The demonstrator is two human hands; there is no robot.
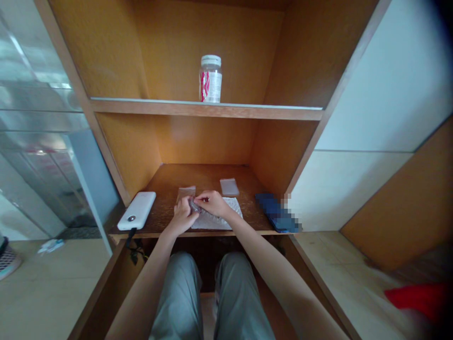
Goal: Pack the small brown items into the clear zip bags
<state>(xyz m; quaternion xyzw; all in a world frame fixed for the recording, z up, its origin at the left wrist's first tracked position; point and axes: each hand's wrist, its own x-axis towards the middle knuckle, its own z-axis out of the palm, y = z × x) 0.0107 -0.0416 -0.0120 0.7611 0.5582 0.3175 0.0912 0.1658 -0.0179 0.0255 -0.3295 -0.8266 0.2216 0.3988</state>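
My left hand (184,216) is closed around a small, shiny, see-through plastic bag (194,206) with a greyish look; what is inside it is too small to tell. Right at the bag's edge, the thumb and fingers of my right hand (213,203) are pinched together, and what they grip is too small to make out. Beneath both hands lies a white textured sheet (215,222). A clear zip bag (186,190) lies flat just behind my left hand. Farther back, past my right hand, is another zip bag (229,186), whitish and flat.
On the wooden surface (205,171), a white power bank (137,210) with a black cable sits left and a dark blue phone (274,212) right. A jar with a white lid (211,79) stands on the shelf above. An open drawer (102,288) surrounds my knees.
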